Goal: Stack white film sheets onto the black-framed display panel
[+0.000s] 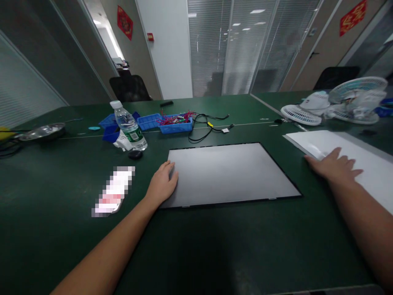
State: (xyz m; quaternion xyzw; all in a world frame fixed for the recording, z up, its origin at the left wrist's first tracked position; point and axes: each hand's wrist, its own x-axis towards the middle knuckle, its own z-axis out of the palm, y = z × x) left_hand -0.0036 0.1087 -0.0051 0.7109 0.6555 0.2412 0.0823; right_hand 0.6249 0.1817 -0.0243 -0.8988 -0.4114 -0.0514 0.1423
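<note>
Panel (pixel 227 174): flat on worktop (pixel 61 184); probably light, stiff, fragile; best held by opposite edges.
Left grip (pixel 161 183): at panel's left edge, clasp unclear.
Right grip (pixel 336 167): released, spread on white sheet (pixel 340 141).

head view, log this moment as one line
left hand: on grey panel, left edge | right hand: at white sheets | grey panel: flat on green table

A grey panel w/ black edging (pixel 227 174) is laid flat on a green table (pixel 215 250), its L edge covered by the L hand (pixel 162 184). White sheets (pixel 373 170) are touched by the R hand (pixel 337 166), fingers spread. Phone (pixel 115 190) screen's pixelated. Bottle (pixel 130 129), blue trays (pixel 176 129) w/ red wires (pixel 175 119), white fan parts (pixel 301 114) etc. are scattered towards the back.
</note>
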